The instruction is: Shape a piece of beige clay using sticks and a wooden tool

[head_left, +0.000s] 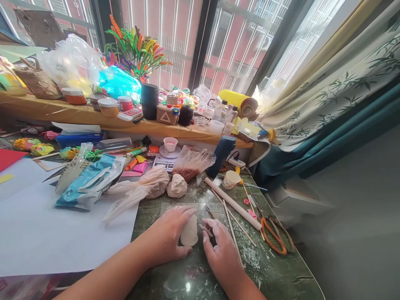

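A flattened piece of pale clay point(189, 231) lies on the clear sheet in front of me. My left hand point(170, 231) curves around its left side, fingers over the top edge and thumb at the bottom. Just to the right, my right hand point(220, 246) is closed, with a small greyish strip point(205, 230) between thumb and fingers; it looks like clay, partly hidden. A slim pointed tool point(211, 212) lies just beyond the right fingers. Farther back sits a rough lump of pale clay point(177, 186), beside a clay-filled plastic bag point(153, 183).
Right of my hands lie a rolling pin point(233, 203), thin wooden sticks point(230, 227) and orange-handled scissors point(274, 237). A paper cup point(231, 179) stands behind them. White paper point(93, 241) covers the left, with a blue packet point(93, 181) on it. A crowded ledge point(125, 125) runs along the window.
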The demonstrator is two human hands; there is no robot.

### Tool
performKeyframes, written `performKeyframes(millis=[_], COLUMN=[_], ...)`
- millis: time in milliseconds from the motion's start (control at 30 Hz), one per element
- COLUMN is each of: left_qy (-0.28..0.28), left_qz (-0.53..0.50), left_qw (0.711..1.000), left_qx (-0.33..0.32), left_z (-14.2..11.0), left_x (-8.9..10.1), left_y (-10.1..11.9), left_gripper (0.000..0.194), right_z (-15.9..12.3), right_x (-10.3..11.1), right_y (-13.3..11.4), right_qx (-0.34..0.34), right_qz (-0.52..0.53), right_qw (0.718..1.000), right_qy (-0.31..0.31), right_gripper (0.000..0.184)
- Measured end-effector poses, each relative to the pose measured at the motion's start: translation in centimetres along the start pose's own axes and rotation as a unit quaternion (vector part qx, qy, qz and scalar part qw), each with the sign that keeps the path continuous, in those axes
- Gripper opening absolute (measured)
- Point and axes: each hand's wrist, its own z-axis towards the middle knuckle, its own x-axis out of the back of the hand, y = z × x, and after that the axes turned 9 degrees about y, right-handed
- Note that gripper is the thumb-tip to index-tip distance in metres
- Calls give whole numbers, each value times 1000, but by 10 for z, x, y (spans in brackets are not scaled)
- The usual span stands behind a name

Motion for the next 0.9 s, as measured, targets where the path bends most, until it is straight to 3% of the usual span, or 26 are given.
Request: performKeyframes(millis=[133, 300, 367, 567, 733, 833, 900], left_qy=[-45, -37, -32, -9, -16, -3, 40], left_qz=[42, 109, 121, 136, 132, 118, 96], left_qw=[996, 970, 960, 965, 972, 980, 987], left_qx=[-64, -215, -250, -224, -192, -159, -126], left_z=[3, 2, 0, -2, -3, -1, 1], left_x=[2, 2, 4, 7, 3, 1, 2], left_y=[5, 13, 16, 22, 23, 19, 12], left_gripper=[74, 18, 10, 17, 38, 34, 30], right_z=[-2, -1, 1, 3, 3, 3, 3], right_x=[-8, -8, -6, -3, -2, -1, -1], right_y=[4, 5, 3, -1, 1, 0, -2], right_qx=[8, -18, -37, -59, -51, -55, -56], right_qz=[-16, -8, -1, 9, 23, 17, 12], right_qw=[1000, 1000, 999, 998, 998, 998, 998], right_qy=[11, 13, 7, 19, 3, 4, 2], right_gripper=[34, 33, 33, 34, 34, 34, 34])
